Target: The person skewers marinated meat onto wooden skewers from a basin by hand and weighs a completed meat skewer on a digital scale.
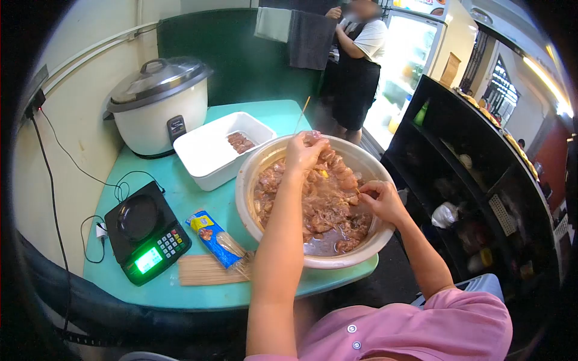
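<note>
A large pale basin [244,207] holds raw marinated meat [325,210] in brownish liquid. My left hand [306,151] is closed on the upper end of a strip of raw meat [338,171] above the basin. A thin wooden stick [304,113] points up beside that hand; where its lower end goes is hidden. My right hand [384,201] pinches at the strip's lower end, near the basin's right side, where a bit of stick seems to show between the fingertips. Left of the basin stands a white rectangular tub [208,159] with a small portion of skewered-looking meat [240,142] inside.
Bamboo skewers [208,271] lie beside a blue skewer packet [214,237] on the green table [171,168]. A digital scale [147,231] with a lit display and a rice cooker [159,105] stand left. Dark shelves [463,174] are at right. Another person [355,66] stands beyond the table.
</note>
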`<state>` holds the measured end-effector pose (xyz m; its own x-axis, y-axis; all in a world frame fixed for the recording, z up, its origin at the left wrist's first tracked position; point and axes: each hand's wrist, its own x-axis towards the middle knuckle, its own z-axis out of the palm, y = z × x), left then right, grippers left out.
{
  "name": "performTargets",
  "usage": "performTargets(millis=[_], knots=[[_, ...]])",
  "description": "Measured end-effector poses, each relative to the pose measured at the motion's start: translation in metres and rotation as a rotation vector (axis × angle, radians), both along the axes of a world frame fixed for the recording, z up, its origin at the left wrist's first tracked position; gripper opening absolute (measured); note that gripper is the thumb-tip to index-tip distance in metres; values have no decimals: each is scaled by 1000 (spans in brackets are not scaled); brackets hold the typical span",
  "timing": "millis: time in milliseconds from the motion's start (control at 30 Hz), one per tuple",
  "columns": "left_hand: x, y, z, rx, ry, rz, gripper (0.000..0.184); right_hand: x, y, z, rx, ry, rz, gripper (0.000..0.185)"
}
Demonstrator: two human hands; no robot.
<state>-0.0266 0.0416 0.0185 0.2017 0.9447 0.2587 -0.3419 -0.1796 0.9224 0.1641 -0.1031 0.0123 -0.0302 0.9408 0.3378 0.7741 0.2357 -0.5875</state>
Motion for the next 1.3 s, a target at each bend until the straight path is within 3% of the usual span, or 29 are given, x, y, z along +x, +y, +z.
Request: performTargets(millis=[33,167,667,1300], knots=[[-4,-7,9,-127,6,-81,22,0,0,1,3,-3,-4,15],[9,31,-30,93,68,22,18,2,0,2,-28,-6,2,14],[2,20,-20,80,206,136,20,3,1,-1,3,-17,27,14],[-1,8,-8,90,144,183,17,-1,-2,5,-39,-19,10,13]])
